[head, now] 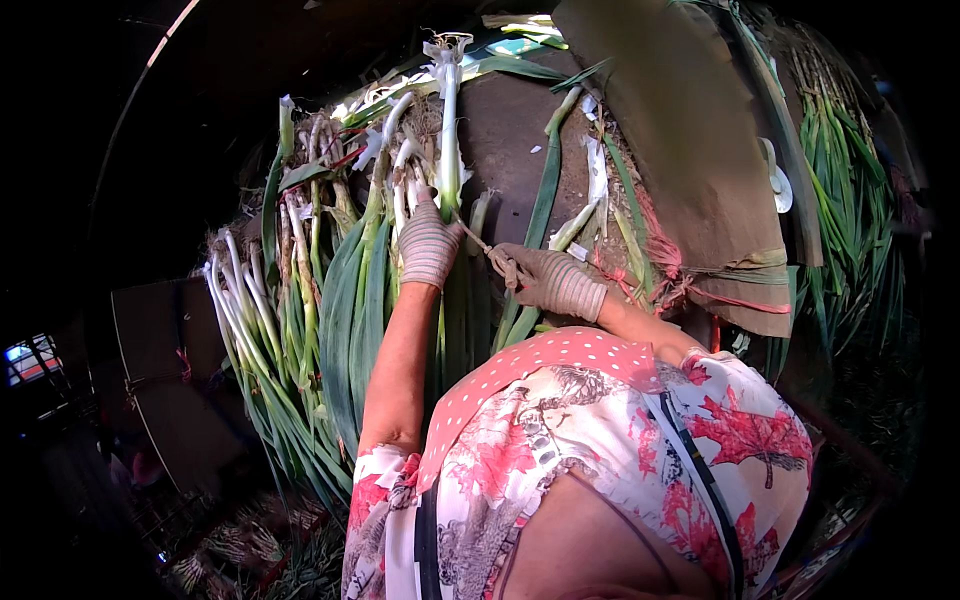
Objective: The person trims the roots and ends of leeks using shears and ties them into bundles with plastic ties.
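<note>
My left hand (430, 238), in a striped, soiled work glove, grips a large leek or Welsh onion (450, 127) below its white shank. The roots and loose papery skin are at the far end of that stalk, and its green leaves run back under my forearm. My right hand (551, 279), gloved alike, is closed around the wrapped handle of a thin tool (484, 246). The tool's narrow tip reaches the stalk beside my left thumb; whether it is a blade cannot be told. Several other white-shanked stalks (401, 176) lie just left of my left hand.
More stalks (247, 277) are heaped at the left. Single leaves (546, 187) and peeled skins (596, 169) litter the brown work surface (499, 157). At right are a brown sheet (690, 165), red plastic twine (664, 251) and another bundle of stalks (844, 157).
</note>
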